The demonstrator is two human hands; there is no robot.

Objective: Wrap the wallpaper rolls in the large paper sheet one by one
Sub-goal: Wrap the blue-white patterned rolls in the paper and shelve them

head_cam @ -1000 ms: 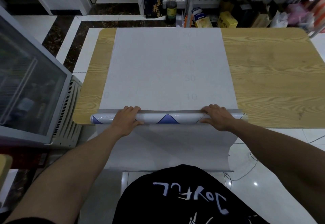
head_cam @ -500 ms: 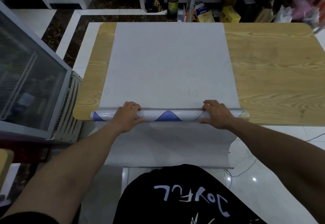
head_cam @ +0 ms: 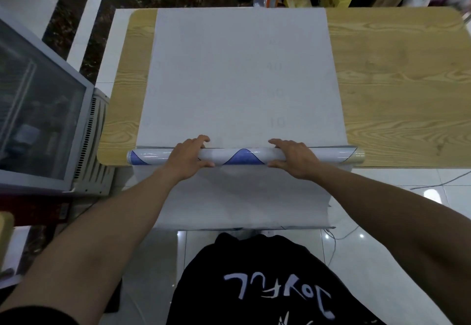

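Left hand [head_cam: 187, 157] and right hand [head_cam: 295, 157] grip the shiny white-and-blue wallpaper roll [head_cam: 242, 157] on the big pale paper sheet [head_cam: 242, 69] at the wooden table [head_cam: 395, 82]'s near edge; wrapping seems just begun, so next push forward evenly.

- Table [head_cam: 397, 90]: light wood grain, rounded corners.
- Large paper sheet [head_cam: 242, 82] spans far edge to near edge, overhanging it.
- Wallpaper roll [head_cam: 242, 157] lies along near edge.
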